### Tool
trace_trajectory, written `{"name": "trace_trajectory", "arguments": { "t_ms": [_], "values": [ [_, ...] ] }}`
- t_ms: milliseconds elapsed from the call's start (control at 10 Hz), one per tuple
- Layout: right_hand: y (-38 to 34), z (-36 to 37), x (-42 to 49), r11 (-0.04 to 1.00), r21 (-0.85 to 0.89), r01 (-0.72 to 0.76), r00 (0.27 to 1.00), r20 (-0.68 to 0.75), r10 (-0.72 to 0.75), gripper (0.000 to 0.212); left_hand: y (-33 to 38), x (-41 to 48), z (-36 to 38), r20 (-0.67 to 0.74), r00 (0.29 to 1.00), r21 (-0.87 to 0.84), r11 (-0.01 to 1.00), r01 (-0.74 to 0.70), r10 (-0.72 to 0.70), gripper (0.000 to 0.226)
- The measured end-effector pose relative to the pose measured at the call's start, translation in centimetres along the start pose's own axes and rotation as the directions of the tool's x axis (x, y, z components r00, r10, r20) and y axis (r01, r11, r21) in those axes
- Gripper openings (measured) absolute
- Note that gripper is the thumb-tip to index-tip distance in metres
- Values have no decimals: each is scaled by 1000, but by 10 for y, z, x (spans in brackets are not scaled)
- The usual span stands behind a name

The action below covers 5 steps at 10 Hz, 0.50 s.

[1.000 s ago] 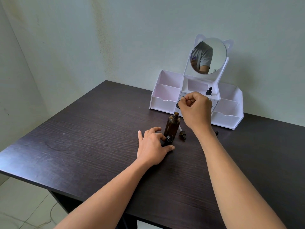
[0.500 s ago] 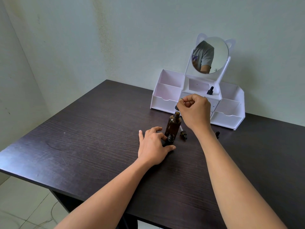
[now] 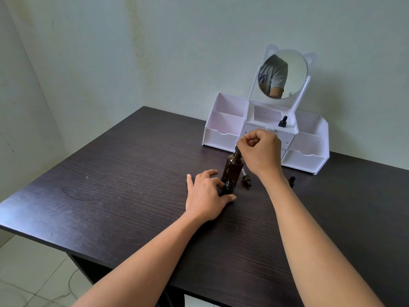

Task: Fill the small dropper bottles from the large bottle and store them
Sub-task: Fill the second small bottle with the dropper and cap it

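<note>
Your left arm runs from the bottom edge up to mid-frame, where your left hand (image 3: 207, 196) lies palm down on the desk (image 3: 115, 185). Its thumb and forefinger are curled round a small bottle (image 3: 229, 186), and the little finger is stretched out. Your right arm climbs from the lower right. Your right hand (image 3: 262, 151) is raised just above centre, its fingers curled into a fist and thumb pressed to forefinger, pinching a dropper (image 3: 237, 148).

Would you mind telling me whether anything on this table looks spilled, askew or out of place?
Nothing looks spilled. One dropper lies on its side on the table, just right of the large bottle, while the small bottle stands open. Both bottles are upright.
</note>
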State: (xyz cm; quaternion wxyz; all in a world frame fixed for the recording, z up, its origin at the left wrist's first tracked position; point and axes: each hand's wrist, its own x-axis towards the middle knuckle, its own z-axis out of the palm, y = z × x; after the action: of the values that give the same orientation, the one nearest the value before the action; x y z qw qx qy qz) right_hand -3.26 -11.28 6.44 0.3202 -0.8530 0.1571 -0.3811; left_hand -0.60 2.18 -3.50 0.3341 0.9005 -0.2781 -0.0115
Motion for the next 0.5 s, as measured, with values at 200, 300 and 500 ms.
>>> {"name": "trace_trajectory", "arguments": {
  "t_ms": [200, 300, 500],
  "values": [
    [4, 3, -2, 1000, 15, -11, 1000, 3, 11, 12, -1, 0, 0, -7, 1000, -5, 1000, -6, 6, 43],
    [5, 2, -3, 999, 34, -38, 999, 28, 37, 10, -1, 0, 0, -5, 1000, -1, 1000, -4, 4, 43],
    [8, 2, -1, 999, 22, -32, 999, 41, 31, 7, -1, 0, 1, -9, 1000, -1, 1000, 0, 0, 43]
  ]
}}
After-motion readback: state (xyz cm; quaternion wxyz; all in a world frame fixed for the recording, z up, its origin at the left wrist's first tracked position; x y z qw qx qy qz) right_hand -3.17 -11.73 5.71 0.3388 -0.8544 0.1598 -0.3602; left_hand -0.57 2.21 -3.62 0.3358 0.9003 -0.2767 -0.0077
